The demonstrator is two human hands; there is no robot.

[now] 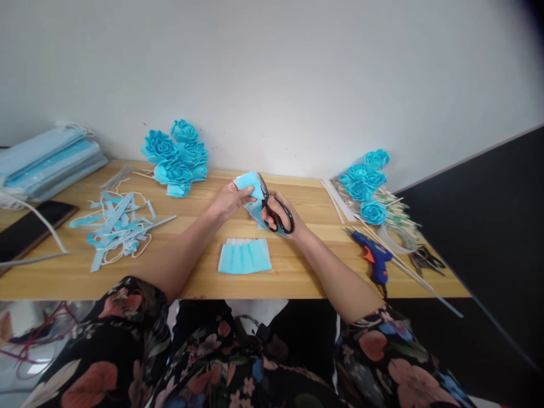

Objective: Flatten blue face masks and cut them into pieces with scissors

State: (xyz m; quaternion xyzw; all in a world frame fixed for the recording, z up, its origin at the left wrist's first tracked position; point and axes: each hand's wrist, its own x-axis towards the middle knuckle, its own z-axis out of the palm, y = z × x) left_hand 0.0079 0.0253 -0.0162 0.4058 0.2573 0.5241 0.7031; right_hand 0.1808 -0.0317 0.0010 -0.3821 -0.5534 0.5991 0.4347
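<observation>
My left hand (232,199) pinches a light blue piece of face-mask fabric (249,184) above the wooden table (297,272). My right hand (283,212) is closed through the handles of black scissors (272,209), whose blades point up against the right edge of that fabric. More of the blue fabric hangs below the scissors. A pleated blue mask piece (245,256) lies flat on the table just in front of both hands.
Cut blue strips and white ear loops (117,226) lie at the left, beside a dark phone (29,226) and a stack of masks (46,158). Blue fabric roses (176,156) stand at the back. At the right lie more roses on sticks (365,187), a blue glue gun (374,258) and another pair of small scissors (425,258).
</observation>
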